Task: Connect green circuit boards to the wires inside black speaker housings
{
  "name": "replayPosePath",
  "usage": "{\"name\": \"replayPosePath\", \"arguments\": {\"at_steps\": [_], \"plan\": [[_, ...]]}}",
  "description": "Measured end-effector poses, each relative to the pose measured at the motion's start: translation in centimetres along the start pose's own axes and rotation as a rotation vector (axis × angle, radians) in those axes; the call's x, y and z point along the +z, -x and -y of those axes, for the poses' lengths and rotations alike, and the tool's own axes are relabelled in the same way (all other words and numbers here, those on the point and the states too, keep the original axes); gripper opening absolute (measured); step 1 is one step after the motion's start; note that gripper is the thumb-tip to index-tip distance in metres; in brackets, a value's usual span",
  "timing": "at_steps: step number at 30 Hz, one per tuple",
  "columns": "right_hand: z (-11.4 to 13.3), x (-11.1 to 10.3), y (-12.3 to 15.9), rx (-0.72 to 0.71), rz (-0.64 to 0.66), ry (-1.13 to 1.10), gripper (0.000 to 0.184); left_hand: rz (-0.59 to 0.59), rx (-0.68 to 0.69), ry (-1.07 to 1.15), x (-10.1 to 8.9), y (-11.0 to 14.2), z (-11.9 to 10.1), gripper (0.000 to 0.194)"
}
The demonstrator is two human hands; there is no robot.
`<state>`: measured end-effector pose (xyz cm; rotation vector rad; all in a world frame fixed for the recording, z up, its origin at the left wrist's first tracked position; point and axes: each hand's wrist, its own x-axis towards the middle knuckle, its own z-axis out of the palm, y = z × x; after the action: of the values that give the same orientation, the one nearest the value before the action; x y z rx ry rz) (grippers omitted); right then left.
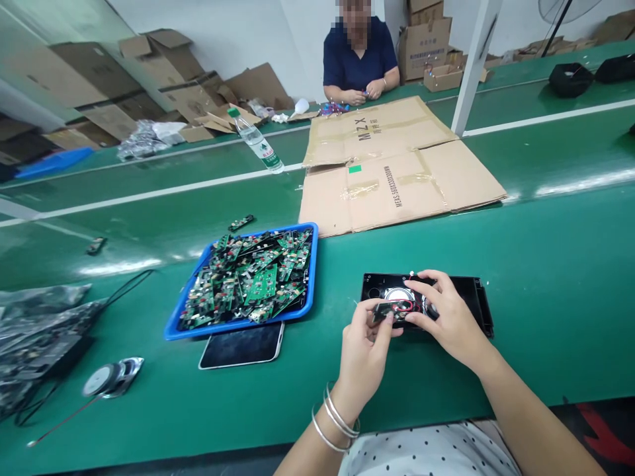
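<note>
A black plastic housing (pixel 471 297) is laid flat on the green table (pixel 546 264), which leaves both hands free to work over its open face. A small round speaker (pixel 399 303), metallic and shiny with a red wire looped across it, is held over the left part of the housing. It is pinched at its lower left edge by the fingertips of the left hand (pixel 364 347), and the right hand (pixel 444 314) is curled over its right side, so it is gripped from 2 sides.

Left of the housing, a blue plastic tray (pixel 171 329) is heaped with green circuit boards (pixel 251 277), kept within easy reach. A dark glossy phone (pixel 242 346) lies just in front of the tray. Far left of the housing, another speaker (pixel 112 378) rests loose. Behind the housing, flattened cardboard (pixel 397 165) is spread.
</note>
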<state>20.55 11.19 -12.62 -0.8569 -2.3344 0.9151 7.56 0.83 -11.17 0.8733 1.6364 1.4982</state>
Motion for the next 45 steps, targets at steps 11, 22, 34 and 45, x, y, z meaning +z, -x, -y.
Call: {"name": "replayPosePath", "arguments": {"at_steps": [11,22,34,45], "plan": [[-1.3,-0.4,0.4,0.302,-0.161,-0.473,0.023,-0.093,-0.036,0.089,0.4,-0.7,-0.1,0.022],[-0.2,-0.3,0.6,-0.050,-0.083,-0.124,0.014,-0.065,-0.033,0.056,1.2,-0.9,-0.2,0.023],[-0.3,0.3,0.7,-0.219,-0.126,0.046,0.021,0.008,-0.027,0.023,1.4,-0.2,0.3,0.021],[-0.2,0.6,0.6,-0.173,-0.102,0.090,0.019,0.096,0.132,-0.237,0.6,-0.2,0.9,0.016]]}}
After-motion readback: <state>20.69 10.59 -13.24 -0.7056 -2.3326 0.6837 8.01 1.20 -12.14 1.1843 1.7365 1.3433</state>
